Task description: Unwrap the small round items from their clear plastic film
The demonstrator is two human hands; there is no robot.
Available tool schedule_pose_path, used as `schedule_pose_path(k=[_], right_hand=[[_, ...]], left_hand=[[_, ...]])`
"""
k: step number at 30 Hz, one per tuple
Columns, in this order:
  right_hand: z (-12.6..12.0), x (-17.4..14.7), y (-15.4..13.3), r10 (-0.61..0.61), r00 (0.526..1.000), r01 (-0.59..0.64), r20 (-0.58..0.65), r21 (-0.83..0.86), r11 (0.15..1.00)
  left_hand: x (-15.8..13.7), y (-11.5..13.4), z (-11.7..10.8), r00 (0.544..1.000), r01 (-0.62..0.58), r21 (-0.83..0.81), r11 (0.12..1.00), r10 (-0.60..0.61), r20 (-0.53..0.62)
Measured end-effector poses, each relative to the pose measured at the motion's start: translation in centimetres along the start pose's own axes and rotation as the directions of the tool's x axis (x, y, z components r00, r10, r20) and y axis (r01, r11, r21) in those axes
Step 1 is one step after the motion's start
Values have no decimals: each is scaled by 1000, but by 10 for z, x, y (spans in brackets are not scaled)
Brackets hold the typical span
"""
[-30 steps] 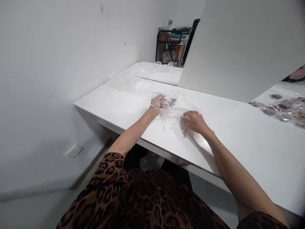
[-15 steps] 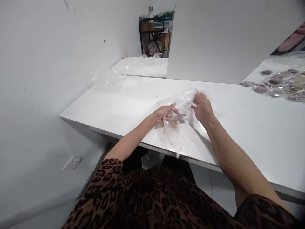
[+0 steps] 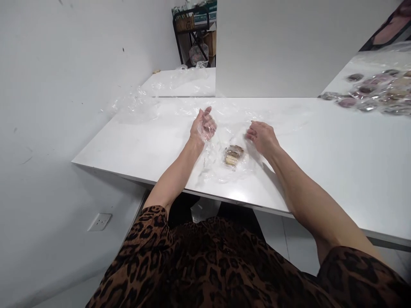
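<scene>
On the white table in front of me lies a sheet of clear plastic film (image 3: 215, 169), spread out and wrinkled. A small brown and cream bundle (image 3: 234, 155) rests on the film between my forearms; its kind is too blurred to tell. My left hand (image 3: 205, 126) is beyond the bundle to its left, palm turned inward, fingers curled round film that runs across the palm. To the bundle's right, my right hand (image 3: 261, 136) has its fingers bent together at the film's edge. Its fingertips are partly hidden.
Crumpled clear plastic (image 3: 136, 102) lies on the table's left side against the wall. Several wrapped, dark and pinkish round pieces (image 3: 369, 92) lie at the far right. A grey-white panel (image 3: 266, 51) rises behind the white table (image 3: 337, 171). A black shelf rack (image 3: 192, 32) holds boxes further back.
My left hand has moved away from me and to the left, and the gap between my hands is wider. The film is spread flatter, and the bundle shows more plainly.
</scene>
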State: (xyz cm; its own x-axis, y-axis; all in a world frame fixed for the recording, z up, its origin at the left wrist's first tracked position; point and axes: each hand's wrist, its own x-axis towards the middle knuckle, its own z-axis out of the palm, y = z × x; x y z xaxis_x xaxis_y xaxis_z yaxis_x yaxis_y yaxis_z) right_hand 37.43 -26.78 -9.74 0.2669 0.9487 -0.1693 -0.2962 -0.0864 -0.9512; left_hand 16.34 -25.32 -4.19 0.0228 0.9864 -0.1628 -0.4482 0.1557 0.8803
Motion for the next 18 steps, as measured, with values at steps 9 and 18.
schedule_pose_path(k=[9,18], right_hand=[[0,-5,-1,-35,999,36,9,-61,998],[3,-12,6,-152,984,165,94,-157,974]], left_hand=[[-2,74,28,973,-151,-226,962,185,136],[-21,125,46,926,-239,-307,921,311,213]])
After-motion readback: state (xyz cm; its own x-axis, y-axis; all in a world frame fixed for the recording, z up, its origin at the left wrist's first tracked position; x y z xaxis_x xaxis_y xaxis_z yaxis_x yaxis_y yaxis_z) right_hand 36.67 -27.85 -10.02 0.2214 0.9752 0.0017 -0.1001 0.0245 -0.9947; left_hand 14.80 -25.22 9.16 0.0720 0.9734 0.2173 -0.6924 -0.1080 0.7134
